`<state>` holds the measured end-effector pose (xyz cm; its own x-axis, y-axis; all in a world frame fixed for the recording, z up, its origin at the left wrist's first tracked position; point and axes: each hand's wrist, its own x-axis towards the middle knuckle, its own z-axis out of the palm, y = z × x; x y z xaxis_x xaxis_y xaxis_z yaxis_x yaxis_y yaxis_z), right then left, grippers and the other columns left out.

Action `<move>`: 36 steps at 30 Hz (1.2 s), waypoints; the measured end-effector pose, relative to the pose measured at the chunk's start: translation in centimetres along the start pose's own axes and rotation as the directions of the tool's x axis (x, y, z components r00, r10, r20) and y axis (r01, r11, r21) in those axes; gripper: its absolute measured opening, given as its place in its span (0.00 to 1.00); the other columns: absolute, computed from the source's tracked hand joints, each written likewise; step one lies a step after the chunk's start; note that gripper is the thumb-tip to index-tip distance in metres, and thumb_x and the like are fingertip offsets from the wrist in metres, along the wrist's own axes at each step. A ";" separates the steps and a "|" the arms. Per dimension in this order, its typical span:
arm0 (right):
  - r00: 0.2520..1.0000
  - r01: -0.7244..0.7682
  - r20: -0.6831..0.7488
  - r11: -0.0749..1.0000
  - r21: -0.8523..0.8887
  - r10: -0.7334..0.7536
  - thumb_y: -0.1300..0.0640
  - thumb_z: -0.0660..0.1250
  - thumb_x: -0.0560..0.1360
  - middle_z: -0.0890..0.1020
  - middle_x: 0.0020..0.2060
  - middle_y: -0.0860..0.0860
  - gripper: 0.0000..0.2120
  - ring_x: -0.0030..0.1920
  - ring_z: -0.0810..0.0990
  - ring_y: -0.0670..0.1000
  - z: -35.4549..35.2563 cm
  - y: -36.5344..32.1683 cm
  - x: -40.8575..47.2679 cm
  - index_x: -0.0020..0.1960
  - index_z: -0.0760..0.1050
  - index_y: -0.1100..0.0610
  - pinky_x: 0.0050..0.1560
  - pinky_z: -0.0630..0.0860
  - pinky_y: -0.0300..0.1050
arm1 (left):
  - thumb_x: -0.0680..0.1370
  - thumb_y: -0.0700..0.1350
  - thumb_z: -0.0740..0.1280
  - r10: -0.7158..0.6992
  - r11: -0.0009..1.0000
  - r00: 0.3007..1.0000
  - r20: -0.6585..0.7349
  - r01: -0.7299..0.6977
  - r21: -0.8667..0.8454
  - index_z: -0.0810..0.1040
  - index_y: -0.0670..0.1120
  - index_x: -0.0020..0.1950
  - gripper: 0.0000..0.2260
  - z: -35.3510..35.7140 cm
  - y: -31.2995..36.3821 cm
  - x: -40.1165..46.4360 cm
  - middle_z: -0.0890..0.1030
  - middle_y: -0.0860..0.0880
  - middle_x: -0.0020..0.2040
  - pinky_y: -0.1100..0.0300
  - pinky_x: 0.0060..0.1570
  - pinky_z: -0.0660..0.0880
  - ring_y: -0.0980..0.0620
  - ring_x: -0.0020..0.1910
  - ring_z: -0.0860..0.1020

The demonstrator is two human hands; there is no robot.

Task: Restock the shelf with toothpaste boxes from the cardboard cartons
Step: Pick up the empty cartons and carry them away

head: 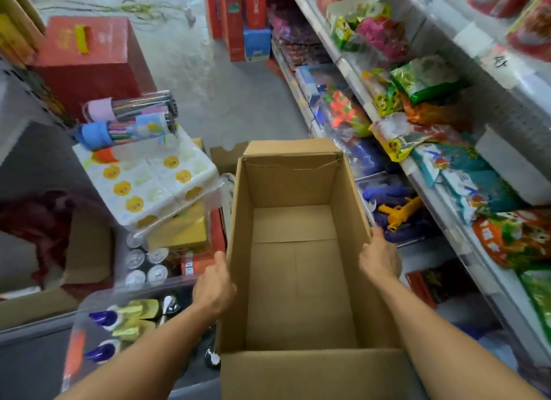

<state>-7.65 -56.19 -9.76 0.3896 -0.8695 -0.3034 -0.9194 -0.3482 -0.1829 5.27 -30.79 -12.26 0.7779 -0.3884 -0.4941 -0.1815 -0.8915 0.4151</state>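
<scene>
both hands clamp the empty carton (298, 280), its length running away: left hand (213, 289) on its left wall, right hand (377, 258) opposite.

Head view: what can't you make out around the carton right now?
- Fingertips of left hand and right hand: hidden behind the carton walls.
- Carton's near end: cut off by the bottom edge.
- Shelf packets: print too blurred to read.
- Toothpaste boxes: none recognisable anywhere.
</scene>
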 end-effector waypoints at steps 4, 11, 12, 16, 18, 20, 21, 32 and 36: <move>0.998 0.063 0.018 0.998 -0.013 -0.063 0.60 0.57 0.80 0.77 0.55 0.63 0.13 0.55 0.76 0.62 2.4 -1.5 2.7 0.64 0.66 0.58 0.44 0.68 0.48 | 0.76 0.38 0.65 -0.067 0.997 0.998 -0.002 0.067 -0.024 0.63 0.46 0.57 0.14 1.1 -0.9 2.1 0.76 0.46 0.49 0.57 0.41 0.78 0.50 0.43 0.78; 0.986 0.142 0.077 0.987 0.068 -0.148 0.60 0.57 0.80 0.79 0.49 0.63 0.11 0.50 0.77 0.63 7.8 -1.8 6.9 0.62 0.66 0.58 0.45 0.72 0.52 | 0.76 0.37 0.63 -0.217 0.976 0.975 -0.047 0.218 0.002 0.61 0.45 0.63 0.19 4.3 -1.5 4.4 0.75 0.48 0.43 0.55 0.37 0.76 0.49 0.39 0.77; 0.984 0.157 0.076 0.984 0.081 -0.163 0.60 0.57 0.80 0.79 0.49 0.64 0.11 0.49 0.78 0.63 8.4 -1.7 7.5 0.62 0.66 0.59 0.45 0.73 0.52 | 0.76 0.37 0.63 -0.228 0.973 0.972 -0.058 0.229 0.015 0.61 0.44 0.64 0.19 4.8 -1.4 4.7 0.75 0.47 0.42 0.55 0.37 0.74 0.48 0.39 0.77; 0.967 0.230 0.086 0.968 0.103 -0.239 0.60 0.57 0.80 0.78 0.48 0.63 0.11 0.48 0.77 0.64 10.3 -1.9 9.6 0.61 0.66 0.59 0.43 0.73 0.52 | 0.75 0.37 0.63 -0.285 0.958 0.956 -0.074 0.287 0.010 0.59 0.44 0.67 0.22 6.8 -1.7 5.4 0.78 0.44 0.46 0.50 0.41 0.77 0.44 0.42 0.79; 0.961 0.249 0.091 0.961 0.121 -0.261 0.60 0.57 0.80 0.78 0.48 0.63 0.11 0.48 0.77 0.64 11.6 -2.2 10.1 0.62 0.65 0.58 0.46 0.75 0.57 | 0.75 0.37 0.63 -0.316 0.948 0.945 -0.082 0.317 0.005 0.60 0.44 0.65 0.21 7.8 -2.3 5.4 0.79 0.43 0.45 0.50 0.41 0.77 0.43 0.42 0.79; 0.961 0.239 0.113 0.963 0.122 -0.252 0.59 0.57 0.80 0.78 0.49 0.63 0.12 0.49 0.77 0.63 12.9 -2.1 10.5 0.63 0.64 0.57 0.48 0.76 0.58 | 0.75 0.39 0.64 -0.311 0.950 0.947 -0.079 0.312 -0.002 0.60 0.45 0.62 0.19 8.7 -2.9 5.6 0.78 0.43 0.45 0.50 0.41 0.77 0.43 0.42 0.79; 0.959 0.228 0.144 0.966 0.120 -0.244 0.58 0.56 0.80 0.78 0.50 0.63 0.13 0.49 0.77 0.63 13.5 -1.7 10.8 0.64 0.63 0.56 0.48 0.76 0.58 | 0.74 0.40 0.65 -0.301 0.953 0.951 -0.075 0.302 -0.002 0.60 0.45 0.60 0.19 9.1 -3.0 5.7 0.78 0.43 0.46 0.51 0.40 0.76 0.43 0.42 0.79; 0.869 0.132 0.468 0.987 0.091 -0.160 0.56 0.67 0.75 0.51 0.76 0.57 0.42 0.75 0.52 0.58 15.4 1.9 12.0 0.77 0.40 0.57 0.73 0.55 0.55 | 0.74 0.46 0.68 -0.344 0.932 0.938 -0.042 0.347 0.105 0.62 0.44 0.61 0.21 11.5 -1.3 7.1 0.75 0.42 0.57 0.50 0.49 0.75 0.41 0.54 0.77; 0.886 0.118 0.439 0.988 0.100 -0.150 0.55 0.68 0.75 0.52 0.75 0.59 0.42 0.75 0.53 0.60 15.6 1.7 12.3 0.77 0.43 0.55 0.72 0.58 0.58 | 0.74 0.50 0.69 -0.351 0.933 0.935 -0.043 0.353 0.067 0.62 0.44 0.63 0.24 12.0 -1.7 7.2 0.75 0.42 0.59 0.47 0.51 0.77 0.41 0.55 0.77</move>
<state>-3.64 -61.99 -28.38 0.5063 -0.5640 -0.6523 -0.8572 -0.4115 -0.3096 3.99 -34.91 -25.69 0.8174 -0.0403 -0.5746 0.0649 -0.9848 0.1613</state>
